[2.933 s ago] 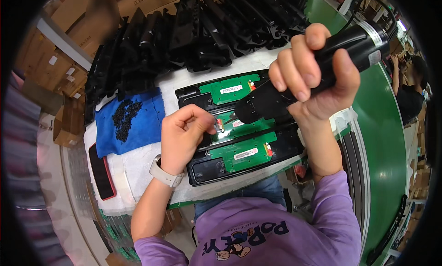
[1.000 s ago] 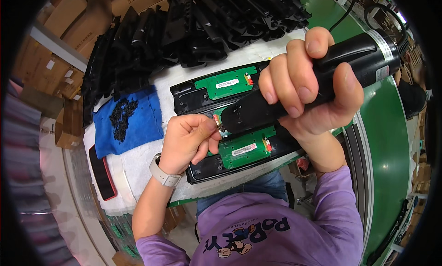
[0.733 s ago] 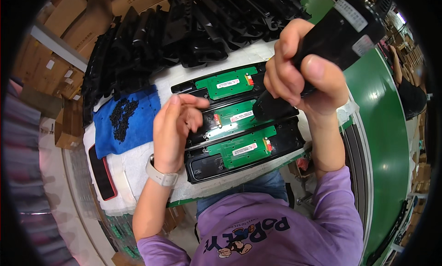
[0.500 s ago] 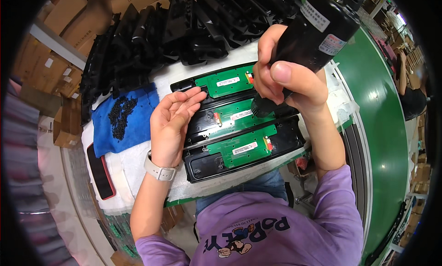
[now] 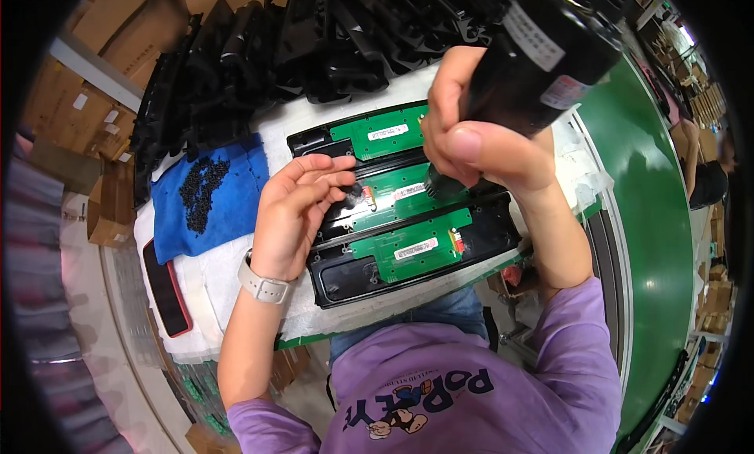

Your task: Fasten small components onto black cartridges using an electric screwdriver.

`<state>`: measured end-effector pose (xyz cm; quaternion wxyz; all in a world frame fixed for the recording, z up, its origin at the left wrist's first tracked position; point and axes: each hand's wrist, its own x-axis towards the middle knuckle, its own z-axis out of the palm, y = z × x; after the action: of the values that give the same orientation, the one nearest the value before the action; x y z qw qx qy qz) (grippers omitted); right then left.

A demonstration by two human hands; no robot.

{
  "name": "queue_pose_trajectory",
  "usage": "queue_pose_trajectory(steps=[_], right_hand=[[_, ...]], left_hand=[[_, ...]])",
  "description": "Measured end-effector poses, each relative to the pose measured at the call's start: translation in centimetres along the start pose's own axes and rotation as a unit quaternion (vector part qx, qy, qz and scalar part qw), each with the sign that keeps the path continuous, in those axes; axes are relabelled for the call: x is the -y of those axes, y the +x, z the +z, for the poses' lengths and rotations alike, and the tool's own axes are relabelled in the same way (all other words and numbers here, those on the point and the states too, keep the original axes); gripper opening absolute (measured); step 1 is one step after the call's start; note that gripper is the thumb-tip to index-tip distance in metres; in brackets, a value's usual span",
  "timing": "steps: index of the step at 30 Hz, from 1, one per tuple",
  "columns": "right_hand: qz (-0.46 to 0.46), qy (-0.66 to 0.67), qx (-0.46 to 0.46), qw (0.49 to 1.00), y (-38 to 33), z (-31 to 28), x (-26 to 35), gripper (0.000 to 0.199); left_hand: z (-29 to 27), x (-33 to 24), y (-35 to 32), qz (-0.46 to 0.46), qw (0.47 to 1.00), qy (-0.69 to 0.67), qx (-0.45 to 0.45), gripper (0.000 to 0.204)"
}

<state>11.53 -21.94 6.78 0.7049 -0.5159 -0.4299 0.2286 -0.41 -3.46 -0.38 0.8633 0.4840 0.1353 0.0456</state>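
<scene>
My right hand (image 5: 495, 151) is wrapped round a large black electric screwdriver (image 5: 518, 85), its lower end pointing down at the middle green circuit board (image 5: 387, 208). The bit's tip is too hidden to tell whether it touches a screw. My left hand (image 5: 294, 206) hovers by the left end of that board, fingers curled and thumb close against them. Whatever lies between those fingertips is too small to make out. Three long black plastic housings lie side by side, with a rear board (image 5: 365, 146) and a front board (image 5: 397, 272) in the outer two.
Small black screws (image 5: 203, 199) are heaped on a blue cloth (image 5: 245, 179) at the left. Beside it lies a red-edged phone (image 5: 166, 289). Many black plastic housings (image 5: 314, 57) are piled behind. A green surface (image 5: 656, 242) runs along the right, with a person's arm beyond.
My left fingers have curled more and shifted slightly nearer the middle board. The screwdriver remains over the middle board, its body shifted slightly. The view has moved a little.
</scene>
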Motion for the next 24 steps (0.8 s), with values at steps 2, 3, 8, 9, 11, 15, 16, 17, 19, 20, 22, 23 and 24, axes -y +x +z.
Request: queue_pose_trajectory(steps=[2,3,8,9,11,15,16,17,19,20,22,23,24], right_hand=[[-0.008,0.002,0.007,1.0,0.2,0.3,-0.4,0.025],[-0.018,-0.003,0.009,1.0,0.2,0.4,-0.5,0.025],[-0.037,0.014,0.004,0.999,0.0,0.3,-0.6,0.025],[-0.06,0.019,0.004,0.998,-0.1,0.5,-0.7,0.024],[-0.088,0.017,0.003,0.996,-0.1,1.1,-0.7,0.021],[-0.03,0.013,0.013,0.999,-0.3,0.5,0.4,0.021],[-0.046,0.063,0.045,0.996,-0.1,0.1,0.6,0.025],[-0.096,0.116,0.076,0.986,0.2,-0.3,0.5,0.023],[-0.163,0.187,0.106,0.963,0.4,-0.6,0.5,0.027],[-0.182,0.205,0.107,0.956,0.4,-0.4,0.8,0.031],[-0.222,0.226,0.092,0.944,0.5,0.1,0.6,0.032],[-0.219,0.229,0.083,0.945,0.5,0.4,0.3,0.032],[-0.215,0.232,0.075,0.946,0.4,0.6,0.1,0.032]], left_hand=[[0.3,0.1,-0.1,0.026,0.999,0.019,-0.015,0.021],[-0.1,0.3,0.0,0.025,1.0,0.007,0.003,0.022],[0.4,0.4,-0.1,0.026,1.0,-0.003,0.01,0.018],[0.3,0.5,-0.2,0.022,1.0,-0.002,0.008,0.016],[0.3,0.5,-0.1,0.024,1.0,0.009,0.01,0.016],[0.3,0.0,-0.1,0.008,1.0,0.007,0.008,0.022],[0.3,-0.2,-0.2,0.011,1.0,0.007,0.004,0.022],[0.3,-0.3,-0.3,0.016,0.999,-0.013,0.025,0.025],[0.8,-0.5,-0.6,0.01,0.997,-0.053,0.06,0.032],[1.1,-0.4,-0.6,0.005,0.994,-0.066,0.088,0.033],[1.9,-0.5,-1.1,-0.006,0.989,-0.084,0.121,0.034],[2.1,-0.4,-1.2,-0.017,0.986,-0.089,0.138,0.034],[2.1,-0.3,-1.3,-0.022,0.984,-0.092,0.149,0.034]])
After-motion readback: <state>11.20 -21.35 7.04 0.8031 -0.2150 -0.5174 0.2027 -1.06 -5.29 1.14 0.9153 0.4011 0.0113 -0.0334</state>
